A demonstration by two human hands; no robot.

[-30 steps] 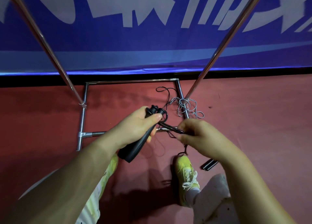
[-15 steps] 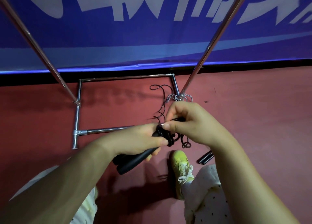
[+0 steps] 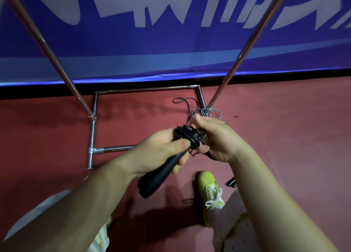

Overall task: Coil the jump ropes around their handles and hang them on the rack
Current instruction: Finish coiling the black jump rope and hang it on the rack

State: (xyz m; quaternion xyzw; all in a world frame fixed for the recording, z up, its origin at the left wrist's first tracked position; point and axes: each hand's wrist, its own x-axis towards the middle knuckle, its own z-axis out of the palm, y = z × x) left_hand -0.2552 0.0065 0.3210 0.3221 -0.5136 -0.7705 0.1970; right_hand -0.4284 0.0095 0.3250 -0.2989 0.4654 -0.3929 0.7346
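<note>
Left hand (image 3: pixel 161 151) grips the black handles (image 3: pixel 161 174) mid-shaft, thumb over the top, butt ends pointing near-left. Right hand (image 3: pixel 218 137) curls round the black rope (image 3: pixel 191 137) at the handles' far end, fingers mostly hidden behind the coil. Versus half a second ago, more turns sit stacked on the handle tops and the right hand has swung over to their right side. Loose rope tail trails far onto the red floor (image 3: pixel 284 137), beside a grey rope (image 3: pixel 209 112) heaped at the rack (image 3: pixel 93 130) base. Rack uprights run out of frame top. Another pair of black handles (image 3: pixel 231 182) lies near-right, mostly hidden behind the right forearm. Yellow shoe (image 3: pixel 207 183) below.
</note>
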